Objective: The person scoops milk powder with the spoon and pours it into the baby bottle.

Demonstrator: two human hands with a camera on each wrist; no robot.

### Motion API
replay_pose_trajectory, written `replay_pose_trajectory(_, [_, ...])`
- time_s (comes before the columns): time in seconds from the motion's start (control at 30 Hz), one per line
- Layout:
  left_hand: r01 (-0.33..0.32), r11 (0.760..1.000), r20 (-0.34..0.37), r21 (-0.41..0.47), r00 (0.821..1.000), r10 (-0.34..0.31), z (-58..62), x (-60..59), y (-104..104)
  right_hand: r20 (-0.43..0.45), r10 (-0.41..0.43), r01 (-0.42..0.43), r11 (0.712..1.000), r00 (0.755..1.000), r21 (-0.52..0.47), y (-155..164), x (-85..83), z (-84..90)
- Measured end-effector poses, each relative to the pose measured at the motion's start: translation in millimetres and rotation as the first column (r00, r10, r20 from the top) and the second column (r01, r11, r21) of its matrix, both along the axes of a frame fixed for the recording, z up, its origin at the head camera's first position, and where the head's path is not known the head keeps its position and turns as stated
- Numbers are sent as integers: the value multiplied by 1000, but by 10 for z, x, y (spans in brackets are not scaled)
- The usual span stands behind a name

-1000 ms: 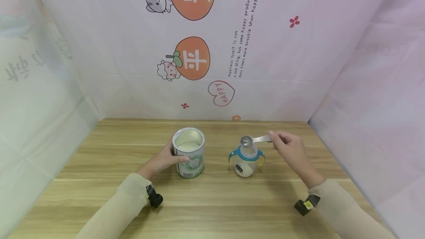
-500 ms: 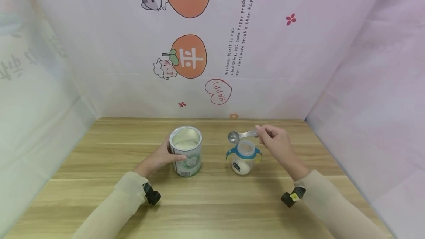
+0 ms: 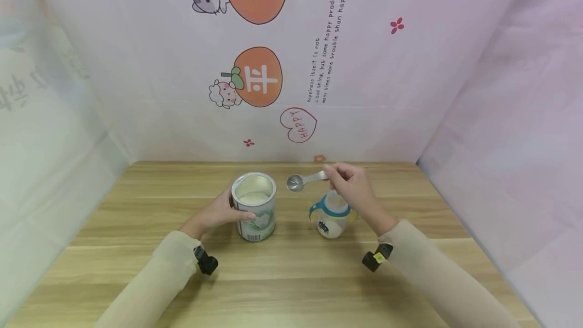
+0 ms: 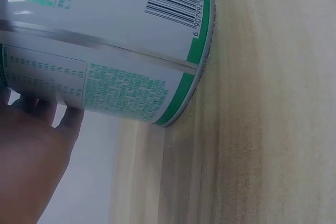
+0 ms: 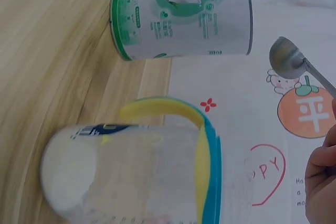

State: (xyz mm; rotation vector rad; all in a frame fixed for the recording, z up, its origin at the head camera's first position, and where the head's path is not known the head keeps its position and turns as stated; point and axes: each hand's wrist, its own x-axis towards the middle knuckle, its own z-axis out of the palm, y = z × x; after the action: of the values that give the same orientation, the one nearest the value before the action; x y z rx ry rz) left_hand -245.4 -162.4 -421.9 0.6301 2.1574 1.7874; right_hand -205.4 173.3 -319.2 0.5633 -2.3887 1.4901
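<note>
In the head view my left hand grips the side of an open milk powder can, its thumb across the front. Pale powder lies inside the can. The left wrist view shows the can's barcode side close up, its base at the wood. My right hand pinches the handle of a metal measuring spoon, whose bowl is in the air just right of the can's rim. Below that hand stands a lidless baby bottle with a blue collar and yellow handles, partly covered by the hand. White powder fills its bottom.
The wooden table ends at a back wall of white printed cloth. Cloth walls also rise at the left and right. Both wrists carry small black cameras.
My right hand has carried the measuring spoon leftward, from over the baby bottle's mouth to beside the can. The left hand has kept its grip on the can, and the view has shifted slightly.
</note>
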Motion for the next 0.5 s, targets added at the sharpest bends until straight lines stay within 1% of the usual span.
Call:
replay_pose_trajectory(0.1, [-19, 1000, 9, -22, 1000, 20, 14, 4, 5, -4, 26, -26, 1000, 1000, -17, -86, -16, 11])
replay_pose_trajectory(0.33, [5, 1000, -38, -12, 999, -6, 8, -3, 19, -61, 81, -84, 995, 995, -51, -273, -54, 2])
replay_pose_trajectory(0.5, [14, 1000, -42, -1, 999, -14, 5, -5, 22, -85, 111, -116, 992, 990, -52, -380, -92, -10])
